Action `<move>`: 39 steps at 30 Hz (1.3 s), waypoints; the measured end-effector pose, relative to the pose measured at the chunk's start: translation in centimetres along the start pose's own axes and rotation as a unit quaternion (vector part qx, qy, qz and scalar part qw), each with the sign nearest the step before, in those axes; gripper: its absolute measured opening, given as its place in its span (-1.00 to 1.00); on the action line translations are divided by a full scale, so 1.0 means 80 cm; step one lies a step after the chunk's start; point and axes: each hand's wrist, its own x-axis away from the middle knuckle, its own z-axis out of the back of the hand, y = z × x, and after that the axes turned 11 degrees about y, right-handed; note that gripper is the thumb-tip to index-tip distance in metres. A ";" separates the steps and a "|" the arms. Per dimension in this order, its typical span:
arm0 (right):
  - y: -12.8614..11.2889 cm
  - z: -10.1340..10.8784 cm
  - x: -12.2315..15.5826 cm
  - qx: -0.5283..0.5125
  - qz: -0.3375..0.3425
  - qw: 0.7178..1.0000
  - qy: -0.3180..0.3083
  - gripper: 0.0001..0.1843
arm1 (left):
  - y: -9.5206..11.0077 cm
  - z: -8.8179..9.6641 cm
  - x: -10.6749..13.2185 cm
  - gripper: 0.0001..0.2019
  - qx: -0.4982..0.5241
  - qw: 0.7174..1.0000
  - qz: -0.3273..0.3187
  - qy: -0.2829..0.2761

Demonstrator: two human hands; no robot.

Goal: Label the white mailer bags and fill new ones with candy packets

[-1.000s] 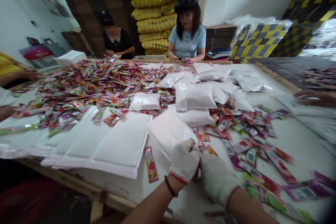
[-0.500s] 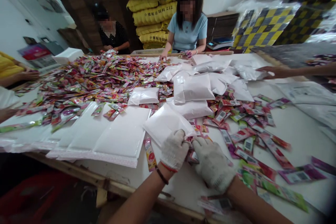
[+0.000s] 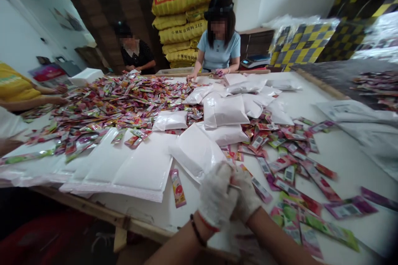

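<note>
Both my hands wear white knit gloves and meet at the near edge of the white table. My left hand is closed, its fingers curled against the edge of a white padded bag. Pressed against it, my right hand is closed too, pinching something small and thin that I cannot make out. Colourful sachets lie scattered just right of my hands. One orange sachet lies alone to the left of my left hand.
A big heap of sachets covers the table's left and middle, with flat white bags in front and filled ones behind. Two people sit at the far side; a yellow sleeve shows left. Stacked yellow sacks stand behind.
My hands have drawn closer together and nearer to me, now pressed against each other. The arm reaching in from the right half a second ago is gone.
</note>
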 end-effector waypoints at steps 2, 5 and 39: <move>0.001 0.000 0.001 0.097 0.039 0.994 0.027 -0.60 | -0.026 0.011 -0.003 -0.84 -0.014 0.999 0.024 0.021; 0.007 0.006 0.003 0.265 0.124 0.955 0.040 -0.47 | -0.056 0.020 -0.011 -0.86 -0.045 0.998 0.049 -0.007; 0.073 0.053 -0.023 -0.314 -0.161 0.936 -0.002 -0.80 | -0.079 0.020 -0.027 -0.59 0.508 0.763 0.399 0.025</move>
